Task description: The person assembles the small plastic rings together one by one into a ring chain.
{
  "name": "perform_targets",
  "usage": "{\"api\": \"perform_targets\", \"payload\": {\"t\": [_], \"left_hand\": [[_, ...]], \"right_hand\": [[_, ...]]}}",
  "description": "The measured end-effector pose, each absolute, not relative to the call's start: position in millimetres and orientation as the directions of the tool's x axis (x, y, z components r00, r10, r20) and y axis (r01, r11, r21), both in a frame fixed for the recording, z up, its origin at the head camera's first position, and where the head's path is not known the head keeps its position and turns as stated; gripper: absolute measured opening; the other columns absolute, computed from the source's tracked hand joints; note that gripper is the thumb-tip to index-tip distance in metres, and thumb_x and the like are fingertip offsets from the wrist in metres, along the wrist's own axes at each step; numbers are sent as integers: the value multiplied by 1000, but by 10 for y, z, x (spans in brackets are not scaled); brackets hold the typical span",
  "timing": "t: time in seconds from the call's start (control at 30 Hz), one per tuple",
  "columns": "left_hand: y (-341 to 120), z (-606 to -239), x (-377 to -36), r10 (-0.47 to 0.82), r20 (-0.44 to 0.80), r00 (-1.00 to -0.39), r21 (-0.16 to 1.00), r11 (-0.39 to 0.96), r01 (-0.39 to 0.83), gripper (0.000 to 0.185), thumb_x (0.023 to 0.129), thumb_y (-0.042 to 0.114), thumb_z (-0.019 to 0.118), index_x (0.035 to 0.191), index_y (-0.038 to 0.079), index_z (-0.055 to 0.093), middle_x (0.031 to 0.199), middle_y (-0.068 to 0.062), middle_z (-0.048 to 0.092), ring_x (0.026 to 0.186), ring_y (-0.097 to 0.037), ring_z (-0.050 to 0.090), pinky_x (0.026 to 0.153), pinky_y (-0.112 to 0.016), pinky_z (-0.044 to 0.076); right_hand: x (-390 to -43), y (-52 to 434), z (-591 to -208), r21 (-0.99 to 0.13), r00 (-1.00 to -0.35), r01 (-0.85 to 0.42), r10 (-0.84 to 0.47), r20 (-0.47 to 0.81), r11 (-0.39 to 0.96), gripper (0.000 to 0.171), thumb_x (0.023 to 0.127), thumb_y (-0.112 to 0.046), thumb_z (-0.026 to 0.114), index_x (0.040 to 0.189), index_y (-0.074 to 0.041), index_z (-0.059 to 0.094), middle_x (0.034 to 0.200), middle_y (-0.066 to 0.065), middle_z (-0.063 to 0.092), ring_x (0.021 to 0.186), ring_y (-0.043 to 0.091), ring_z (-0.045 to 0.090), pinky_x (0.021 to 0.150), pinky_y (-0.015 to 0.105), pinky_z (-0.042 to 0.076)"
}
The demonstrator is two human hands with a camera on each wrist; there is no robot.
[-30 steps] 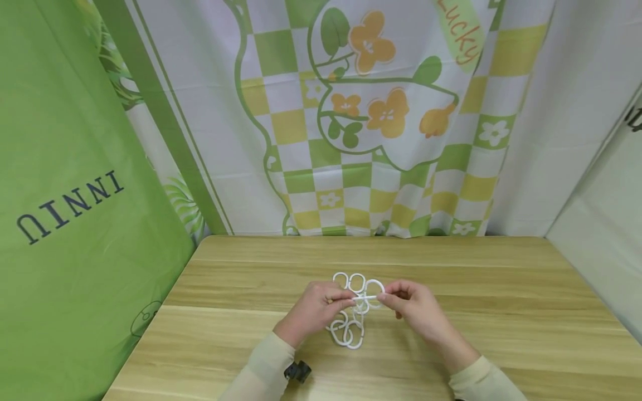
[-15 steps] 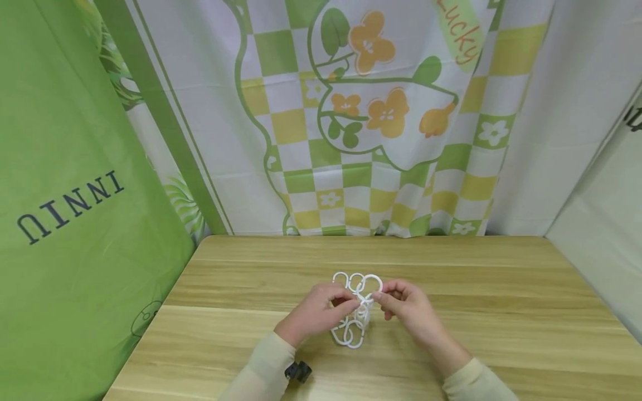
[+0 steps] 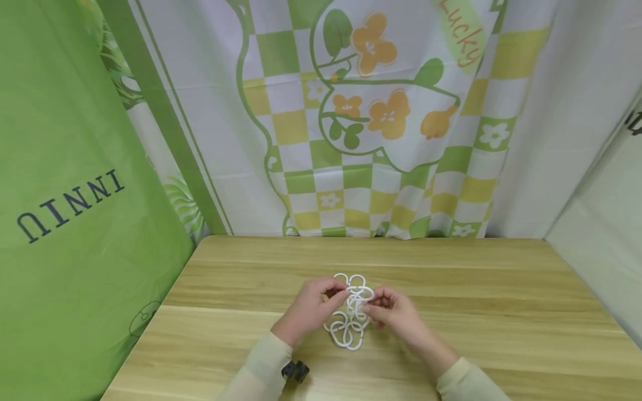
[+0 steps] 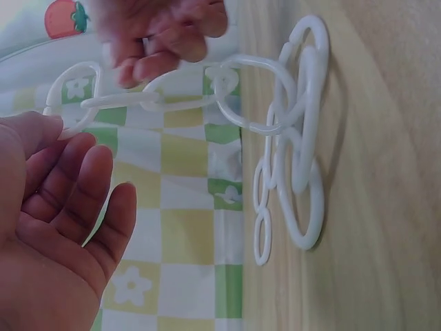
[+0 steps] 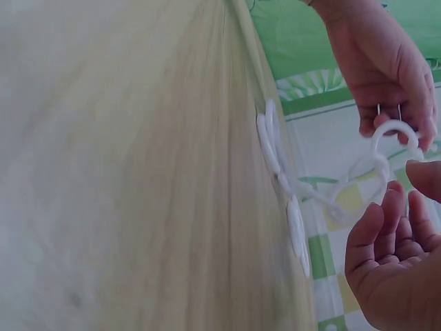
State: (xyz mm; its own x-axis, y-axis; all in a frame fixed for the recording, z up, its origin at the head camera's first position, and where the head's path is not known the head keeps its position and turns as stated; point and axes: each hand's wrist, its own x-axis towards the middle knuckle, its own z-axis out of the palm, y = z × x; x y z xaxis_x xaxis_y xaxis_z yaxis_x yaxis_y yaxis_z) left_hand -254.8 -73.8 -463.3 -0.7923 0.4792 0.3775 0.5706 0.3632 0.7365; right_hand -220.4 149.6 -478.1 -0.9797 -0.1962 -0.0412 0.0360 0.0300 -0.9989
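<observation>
White plastic C-shaped links (image 3: 348, 334) lie chained together on the wooden table. My left hand (image 3: 308, 312) pinches an end link (image 4: 74, 76) between thumb and fingertips, lifted above the table. From it, further links (image 4: 179, 96) hang down toward the linked pile (image 4: 303, 138). My right hand (image 3: 401, 323) is just beside the lifted chain, its fingers loosely bent. In the right wrist view, a gap shows between my right thumb (image 5: 427, 178) and fingers, close to the raised ring (image 5: 395, 127). Contact with it is hard to judge.
A small black object (image 3: 296, 371) is by my left sleeve. The wooden table (image 3: 501, 312) ends at a printed curtain (image 3: 331, 184) behind. Green fabric (image 3: 75, 250) hangs along the left side.
The link between my hands has turned and shifted left to my left fingertips. My right hand has moved left and slightly down, and its fingers have loosened from the ring.
</observation>
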Motion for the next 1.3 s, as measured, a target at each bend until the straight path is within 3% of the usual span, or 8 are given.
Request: {"api": "perform_targets", "payload": {"t": [0.17,0.37,0.5,0.77,1.07,1.3], "left_hand": [[-799,-4604,-2569,461,395,-794,728,371,577,12,100,15,69,104,5,76,90,1,72,80,-9,63,70,-25,54],[-936,-4593,-2590,400,391,-829,739,401,542,12,102,18,69,105,9,76,89,8,69,81,-8,62,69,-26,53],[-1019,-4565,-2612,360,432,-827,739,385,553,9,100,15,70,104,9,76,88,7,69,80,-9,62,69,-28,54],[-1089,-4452,-2649,326,462,-825,733,383,562,10,100,13,71,105,6,76,91,4,70,82,-9,63,75,-29,56],[-1100,-4398,-2666,321,480,-817,743,347,572,6,99,12,72,101,8,76,88,6,68,80,-9,61,72,-28,54],[-1076,-4426,-2666,329,494,-804,734,337,589,6,99,11,72,100,7,76,88,6,69,78,-9,61,71,-27,54]], "right_hand": [[-2343,1550,-4825,-990,-989,97,-103,-108,101,21,94,-1,69,109,9,59,80,3,57,68,14,52,59,26,47],[-2548,1562,-4887,-962,-991,108,-48,-124,250,15,95,-4,66,106,6,63,78,6,57,67,18,53,57,26,45],[-2652,1542,-4905,-919,-989,75,-88,-118,388,14,93,-7,68,102,3,66,78,8,61,67,18,55,58,28,46],[-2788,1513,-4967,-761,-989,-49,-139,-54,646,8,85,-10,76,82,-8,68,76,0,61,72,15,54,66,31,45],[-2802,1474,-4923,-659,-964,-152,-256,-65,737,24,80,-13,86,70,-12,64,65,-5,56,62,13,49,58,28,40],[-2765,1463,-4890,-610,-945,-228,-322,-47,759,19,83,-10,77,73,-12,61,68,-5,56,64,13,51,61,30,43]]}}
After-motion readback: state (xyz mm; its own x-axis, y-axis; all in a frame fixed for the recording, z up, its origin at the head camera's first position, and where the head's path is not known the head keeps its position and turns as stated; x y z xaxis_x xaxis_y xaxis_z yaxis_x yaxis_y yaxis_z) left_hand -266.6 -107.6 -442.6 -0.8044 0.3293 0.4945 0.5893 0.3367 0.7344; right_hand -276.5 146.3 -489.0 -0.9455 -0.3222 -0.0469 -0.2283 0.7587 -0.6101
